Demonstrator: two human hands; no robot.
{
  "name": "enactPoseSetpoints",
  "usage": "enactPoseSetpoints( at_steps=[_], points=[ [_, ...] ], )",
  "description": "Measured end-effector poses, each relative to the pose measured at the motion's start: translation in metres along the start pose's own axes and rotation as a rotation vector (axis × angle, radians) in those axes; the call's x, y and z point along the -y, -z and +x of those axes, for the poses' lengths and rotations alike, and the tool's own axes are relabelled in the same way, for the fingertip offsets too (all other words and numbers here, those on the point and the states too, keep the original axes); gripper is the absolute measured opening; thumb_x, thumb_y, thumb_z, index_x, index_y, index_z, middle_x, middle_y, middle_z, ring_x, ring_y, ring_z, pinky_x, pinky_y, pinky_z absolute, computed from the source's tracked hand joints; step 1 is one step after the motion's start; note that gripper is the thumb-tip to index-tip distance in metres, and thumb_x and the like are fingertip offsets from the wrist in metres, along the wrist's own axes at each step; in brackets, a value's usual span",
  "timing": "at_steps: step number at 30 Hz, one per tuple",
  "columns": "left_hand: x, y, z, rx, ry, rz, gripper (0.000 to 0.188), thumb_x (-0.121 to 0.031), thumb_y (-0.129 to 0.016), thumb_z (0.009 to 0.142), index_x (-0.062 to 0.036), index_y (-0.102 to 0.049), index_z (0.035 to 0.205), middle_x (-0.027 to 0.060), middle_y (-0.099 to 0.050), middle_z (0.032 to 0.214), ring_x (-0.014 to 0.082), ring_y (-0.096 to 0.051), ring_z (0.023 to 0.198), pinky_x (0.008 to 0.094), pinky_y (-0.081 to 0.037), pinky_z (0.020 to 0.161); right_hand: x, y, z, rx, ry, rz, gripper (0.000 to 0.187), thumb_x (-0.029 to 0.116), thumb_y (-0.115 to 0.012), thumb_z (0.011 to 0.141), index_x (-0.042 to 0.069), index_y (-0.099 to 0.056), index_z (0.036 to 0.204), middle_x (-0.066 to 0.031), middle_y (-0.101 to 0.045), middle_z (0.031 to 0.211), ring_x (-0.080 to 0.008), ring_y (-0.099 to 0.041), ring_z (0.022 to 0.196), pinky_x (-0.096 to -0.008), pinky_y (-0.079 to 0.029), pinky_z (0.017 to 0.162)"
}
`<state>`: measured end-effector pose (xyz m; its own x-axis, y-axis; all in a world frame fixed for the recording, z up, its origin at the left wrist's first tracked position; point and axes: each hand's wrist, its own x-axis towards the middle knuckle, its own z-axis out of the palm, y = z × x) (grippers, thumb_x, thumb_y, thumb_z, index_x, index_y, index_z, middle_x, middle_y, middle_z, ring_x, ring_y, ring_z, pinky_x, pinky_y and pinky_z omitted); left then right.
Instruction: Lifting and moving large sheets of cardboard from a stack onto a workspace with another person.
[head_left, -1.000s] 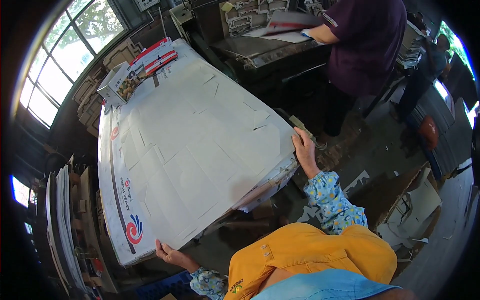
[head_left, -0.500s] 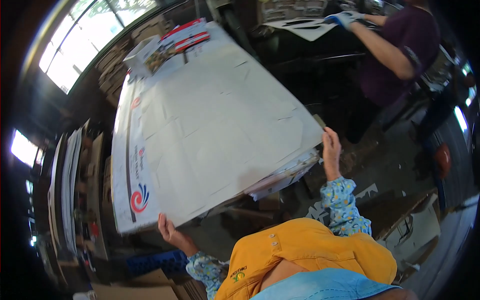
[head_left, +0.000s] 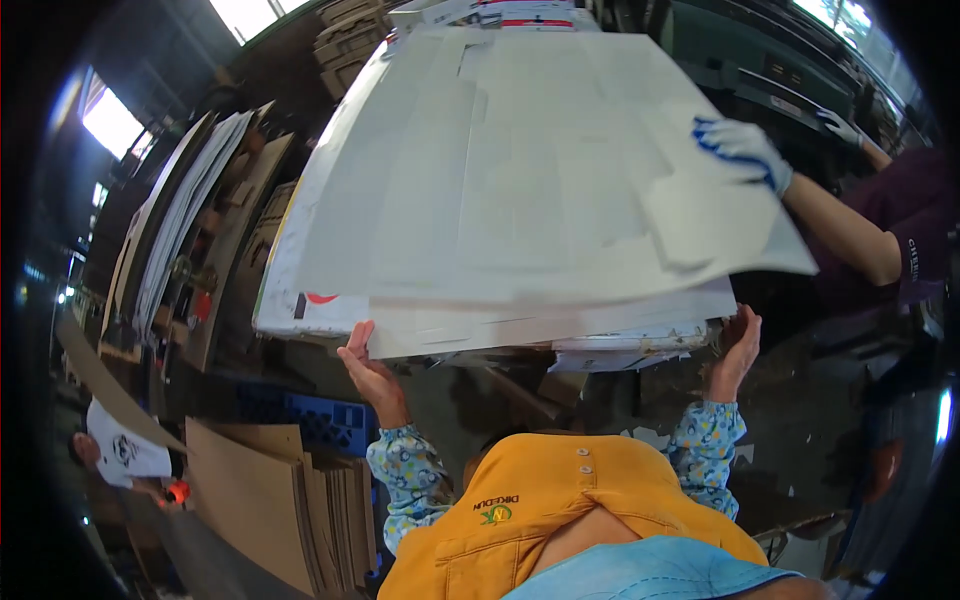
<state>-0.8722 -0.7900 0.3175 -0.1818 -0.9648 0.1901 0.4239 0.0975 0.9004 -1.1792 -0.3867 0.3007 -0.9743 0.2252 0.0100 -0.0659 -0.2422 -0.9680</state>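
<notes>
A large white cardboard sheet (head_left: 570, 190) with cut lines hovers tilted over the stack, its near edge bowed. A co-worker's blue-and-white gloved hand (head_left: 748, 152) rests on its right side. Below it lies another white sheet (head_left: 450, 328) on the stack. My left hand (head_left: 375, 380) is at that lower sheet's near left corner, fingers stretched upward against its edge and holding nothing. At the near right corner is my right hand (head_left: 735, 355), fingers extended up beside the edges, not wrapped round anything. The upper sheet hides most of the lower one.
Brown cardboard panels (head_left: 255, 490) stand on edge at the lower left beside a blue plastic crate (head_left: 330, 422). Farther left, upright boards (head_left: 185, 225) lean in a row. A person in a white shirt (head_left: 125, 445) is at far left; the co-worker's purple sleeve (head_left: 915, 230) is at right.
The upper white sheet has come over the stack with the co-worker's gloved hand on it. The co-worker is nearer. My view has turned, and my hands remain by the stack's near corners.
</notes>
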Motion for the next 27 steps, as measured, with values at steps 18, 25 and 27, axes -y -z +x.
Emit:
enactPoseSetpoints(
  at_steps=[18, 25, 27],
  points=[
    [-0.004, -0.009, -0.006, -0.045, -0.016, 0.165, 0.027, -0.004, -0.044, 0.086, 0.0016, -0.054, 0.111, 0.0110, -0.050, 0.119, 0.0184, -0.043, 0.112, 0.0300, -0.031, 0.098, 0.027, -0.043, -0.017, 0.077, 0.232, -0.418, 0.045, 0.037, -0.040, 0.091, 0.003, -0.050, 0.118, -0.0118, -0.050, 0.120, -0.0235, -0.047, 0.107, -0.0325, -0.035, 0.092],
    [-0.005, -0.019, -0.008, -0.110, -0.034, 0.226, 0.029, -0.004, -0.043, 0.086, 0.0012, -0.052, 0.114, 0.0115, -0.047, 0.121, 0.0191, -0.042, 0.113, 0.0291, -0.031, 0.097, 0.034, -0.045, -0.020, 0.045, 0.225, -0.474, 0.038, 0.027, -0.046, 0.090, 0.004, -0.049, 0.120, -0.0119, -0.050, 0.120, -0.0227, -0.048, 0.106, -0.0322, -0.037, 0.090],
    [-0.002, -0.019, -0.008, -0.104, -0.052, 0.249, 0.030, -0.005, -0.042, 0.087, 0.0010, -0.050, 0.115, 0.0113, -0.047, 0.121, 0.0189, -0.042, 0.113, 0.0292, -0.031, 0.097, 0.033, -0.044, -0.017, 0.024, 0.226, -0.469, 0.037, 0.026, -0.046, 0.090, 0.003, -0.051, 0.118, -0.0117, -0.052, 0.117, -0.0227, -0.050, 0.103, -0.0317, -0.038, 0.089]
  ],
)
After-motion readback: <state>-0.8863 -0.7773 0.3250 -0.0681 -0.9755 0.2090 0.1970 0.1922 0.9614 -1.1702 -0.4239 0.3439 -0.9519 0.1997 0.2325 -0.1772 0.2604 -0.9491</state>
